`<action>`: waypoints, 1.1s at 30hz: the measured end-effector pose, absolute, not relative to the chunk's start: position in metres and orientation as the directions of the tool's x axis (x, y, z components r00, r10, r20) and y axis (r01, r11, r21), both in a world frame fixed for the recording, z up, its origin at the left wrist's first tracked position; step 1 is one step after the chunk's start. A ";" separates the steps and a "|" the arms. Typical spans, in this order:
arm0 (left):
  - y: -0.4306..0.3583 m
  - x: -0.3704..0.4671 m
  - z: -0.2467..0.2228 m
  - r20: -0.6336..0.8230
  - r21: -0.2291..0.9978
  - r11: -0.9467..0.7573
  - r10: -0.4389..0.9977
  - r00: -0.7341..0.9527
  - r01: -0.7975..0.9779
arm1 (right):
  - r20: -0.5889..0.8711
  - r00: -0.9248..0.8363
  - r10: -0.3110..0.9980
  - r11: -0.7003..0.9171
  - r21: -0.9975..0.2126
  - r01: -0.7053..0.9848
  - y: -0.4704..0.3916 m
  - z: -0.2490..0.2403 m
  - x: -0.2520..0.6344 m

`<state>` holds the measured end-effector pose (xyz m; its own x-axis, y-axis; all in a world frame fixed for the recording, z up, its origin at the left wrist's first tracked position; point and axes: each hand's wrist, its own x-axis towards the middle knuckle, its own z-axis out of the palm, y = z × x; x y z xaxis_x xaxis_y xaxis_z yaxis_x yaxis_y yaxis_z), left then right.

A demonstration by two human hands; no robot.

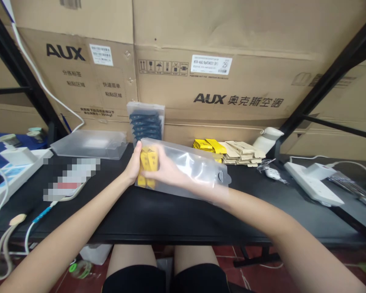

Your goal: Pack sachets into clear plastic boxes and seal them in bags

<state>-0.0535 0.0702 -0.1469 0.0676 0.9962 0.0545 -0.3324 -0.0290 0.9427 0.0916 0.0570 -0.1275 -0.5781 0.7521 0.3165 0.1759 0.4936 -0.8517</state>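
On the black table [177, 219]: phone [71, 181] left, clear box [88, 144] far left, yellow packets [208, 145] far right, power strip [314, 191] right.

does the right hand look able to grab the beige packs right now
Probably not: the right hand is inside the clear box, touching yellow packs, so the box likely blocks it from the beige packs.

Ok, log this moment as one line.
left hand: touching clear box | right hand: inside it, against yellow packets | blue packets: behind, boxed

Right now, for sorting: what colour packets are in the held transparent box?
Small yellow packets, head view.
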 end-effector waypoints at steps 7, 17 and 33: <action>0.076 -0.065 -0.145 0.077 0.975 -0.067 0.996 0.040 -0.211 | 0.254 -0.576 0.777 0.557 -0.705 0.440 0.065 -0.117 0.137; 0.097 -0.121 -0.131 -0.078 0.971 0.043 0.987 -0.141 -0.233 | 0.167 -0.110 0.980 0.194 -0.930 0.312 0.096 -0.135 0.239; 0.100 -0.139 -0.134 -0.117 0.867 0.007 0.975 -0.189 -0.498 | 0.019 -0.477 0.879 0.436 -0.440 0.785 0.065 -0.131 0.229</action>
<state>-0.1385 0.1004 -0.1344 -0.1886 0.9751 -0.1165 -0.4983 0.0072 0.8670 0.2290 0.0652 -0.1312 -0.4770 0.8787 0.0191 0.7851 0.4358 -0.4402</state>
